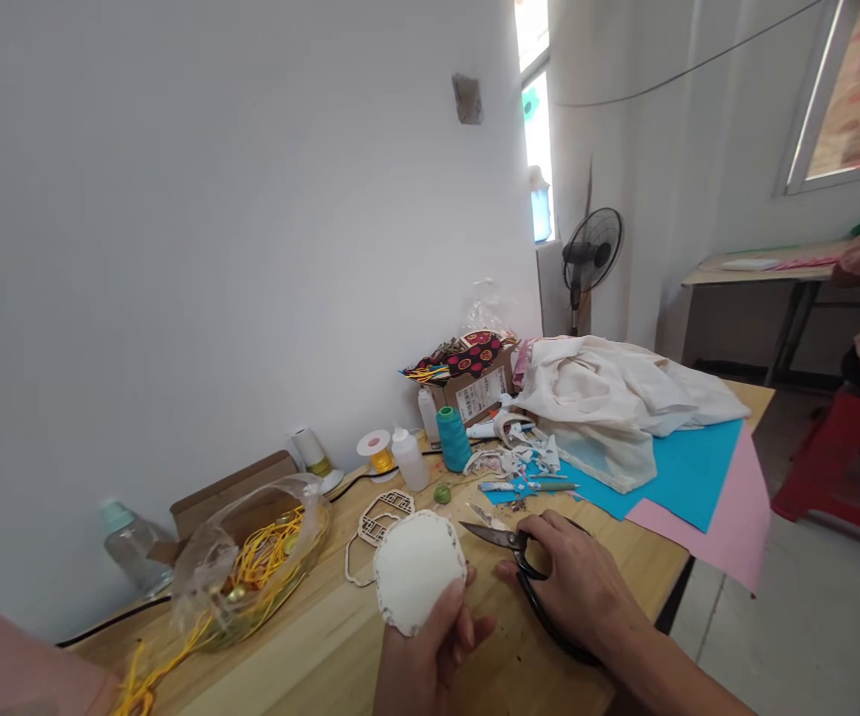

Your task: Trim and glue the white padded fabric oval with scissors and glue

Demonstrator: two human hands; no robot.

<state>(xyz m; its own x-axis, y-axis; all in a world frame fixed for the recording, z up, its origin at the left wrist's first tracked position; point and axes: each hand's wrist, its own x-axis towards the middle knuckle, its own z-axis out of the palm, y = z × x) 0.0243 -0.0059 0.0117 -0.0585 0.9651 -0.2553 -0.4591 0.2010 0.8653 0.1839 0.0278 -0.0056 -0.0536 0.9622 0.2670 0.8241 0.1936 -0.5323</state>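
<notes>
At left on the table [310, 626] lies a plastic bag [198, 567] of yellow cord [271, 547]; a bottle [410, 460] and a teal thread cone [453, 443] stand farther off. Scraps [504, 459] crowd the space beyond the scissors [500, 537], with cloth [586, 388] at far right. At near middle, the left hand [440, 636] pinches a white disc [419, 569], thumb on its face; the right hand [583, 577] is closed around the scissors' handles, their tip near the disc's edge

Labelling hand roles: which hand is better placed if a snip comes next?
Right, likely: the right hand holds the black scissors beside the white piece, which the left hand grips near its lower edge.
</notes>
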